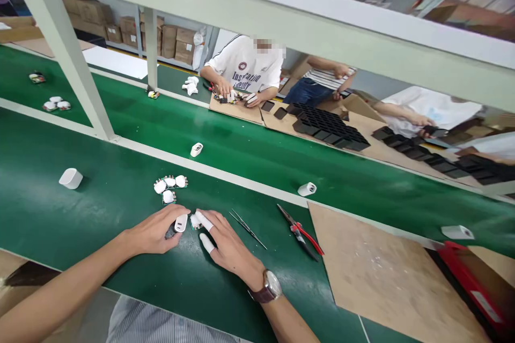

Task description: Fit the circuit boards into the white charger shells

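1. Hands. My left hand lies low on the green belt, thumb and forefinger pinched on a white plug shell. My right hand, with a wristwatch behind it, meets it from the 3 o'clock side. Its fingertips, two of them in white finger covers, are closed on a small part. How much of that part is gripped I cannot tell.

2. Position of the work. Plug shell and small part touch each other between the two hands, just above the belt, at the centre of my view.

3. Step in hand. As I judge it, the two pieces are being brought together end to end; they do not look fully seated.

4. What a next move calls for. In my judgement, it needs a steady left pinch, the small part held square to the shell opening, and light pressure along one line.

5. Surroundings.
- A cluster of white plugs lies near the hands at 11 o'clock.
- A lone white cap sits well apart at 9 o'clock.
- Tweezers lie just beside the right hand at 3 o'clock, with red-handled cutters beyond them.
- A cardboard sheet lies at 4 o'clock.
- At 1 o'clock, across the belt, a person in a white shirt works beside black trays.
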